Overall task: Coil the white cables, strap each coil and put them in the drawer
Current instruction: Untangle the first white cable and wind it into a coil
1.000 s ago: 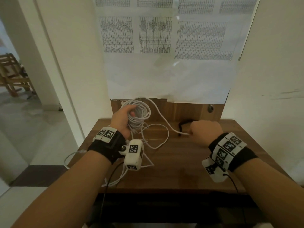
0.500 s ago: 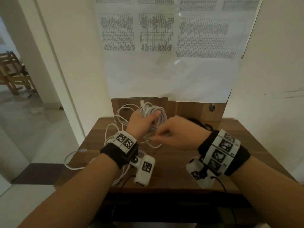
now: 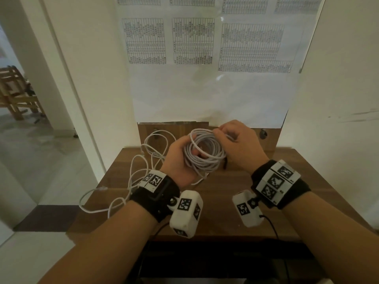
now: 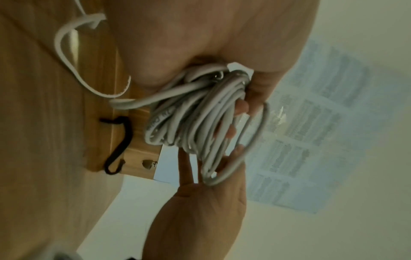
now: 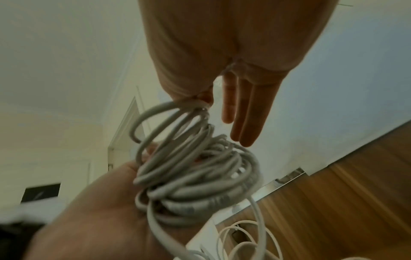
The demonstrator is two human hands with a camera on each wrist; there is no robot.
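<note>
Above the wooden desk [image 3: 235,201], the left hand [image 3: 178,160] grips a coil of white cable [image 3: 205,154], fingers curled through its centre. At the coil's upper rim the right hand [image 3: 235,144] pinches a strand between thumb and forefinger, its other fingers [image 5: 249,114] straight. This cable looks light but springy, so I judge the loops will fan apart unless gripped across the whole bundle. A second white cable [image 3: 139,175] sprawls loose on the desk's left side; a black strap [image 4: 118,144] lies near the backboard.
</note>
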